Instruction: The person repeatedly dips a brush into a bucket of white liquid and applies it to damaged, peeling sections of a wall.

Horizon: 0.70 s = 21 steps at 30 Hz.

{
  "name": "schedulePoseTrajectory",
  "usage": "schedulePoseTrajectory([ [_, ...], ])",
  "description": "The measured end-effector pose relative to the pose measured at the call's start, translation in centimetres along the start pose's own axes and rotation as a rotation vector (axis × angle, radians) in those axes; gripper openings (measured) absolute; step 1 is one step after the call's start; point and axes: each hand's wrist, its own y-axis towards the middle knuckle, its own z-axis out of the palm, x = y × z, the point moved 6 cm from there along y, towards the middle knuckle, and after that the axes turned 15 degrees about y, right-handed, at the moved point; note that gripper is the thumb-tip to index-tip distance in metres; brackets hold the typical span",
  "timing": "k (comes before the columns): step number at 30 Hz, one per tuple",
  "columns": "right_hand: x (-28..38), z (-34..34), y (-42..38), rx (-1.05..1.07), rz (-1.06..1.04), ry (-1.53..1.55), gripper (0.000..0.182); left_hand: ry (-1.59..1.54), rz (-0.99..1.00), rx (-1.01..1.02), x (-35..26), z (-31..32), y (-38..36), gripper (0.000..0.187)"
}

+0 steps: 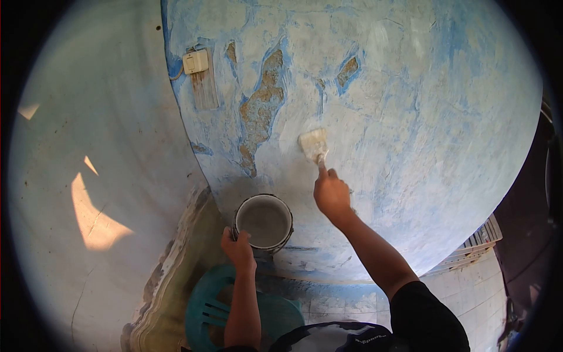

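Note:
My right hand (332, 196) is closed round the handle of a wide paintbrush (314, 144), whose pale bristles point up and lie against the wall (375, 146). Bluish-white, patchy paint covers that wall, with bare brown spots (262, 108) where the surface has flaked off. At the lower left, my left hand (239, 249) grips the side of a small paint bucket (292, 226). Greyish liquid (264, 223) shows inside the bucket, which is held up in front of the wall, below and left of the brush.
A light switch (195, 61) is fixed near the wall's left corner. Below my left arm stands a green plastic chair (202, 305). A second pale wall (105, 146) runs along the left. Slatted crates (484, 237) sit at the lower right on the tiled floor (475, 293).

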Motion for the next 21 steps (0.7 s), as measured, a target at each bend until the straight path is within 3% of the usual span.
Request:
schedulePoseTrajectory([
  [3, -1.1, 4.0, -3.9, 0.285, 0.011, 0.049, 0.053, 0.014, 0.015, 0.032, 0.1, 0.4, -0.3, 0.023],
  [7, 0.7, 0.8, -3.4, 0.177, 0.000, 0.121, 0.051, 0.011, 0.017, 0.049, -0.3, 0.5, 0.0, 0.023],
  [9, 1.9, -3.2, -0.6, -0.072, -0.034, 0.195, 0.050, 0.020, 0.015, 0.053, -0.9, 0.4, -0.1, 0.022],
  [12, 1.3, -4.8, 2.4, -0.152, 0.012, 0.102, 0.049, 0.021, 0.015, 0.049, -0.5, 0.3, -0.1, 0.021],
  [16, 0.4, -0.2, 0.0, 0.002, 0.050, -0.039, 0.042, -0.021, 0.052, 0.007, -0.7, 0.5, 0.2, 0.021],
  [17, -0.4, 1.9, -1.4, 0.272, 0.022, -0.051, 0.042, -0.019, 0.048, 0.014, -0.6, 0.3, 0.1, 0.021],
  [20, 1.0, -0.5, -2.1, 0.277, -0.001, -0.040, 0.045, 0.025, 0.035, 0.028, -0.7, -0.1, 0.0, 0.019],
  [21, 1.6, -2.7, -1.4, 0.116, -0.030, 0.033, 0.046, 0.009, 0.023, 0.027, -0.7, -0.2, -0.1, 0.018],
])
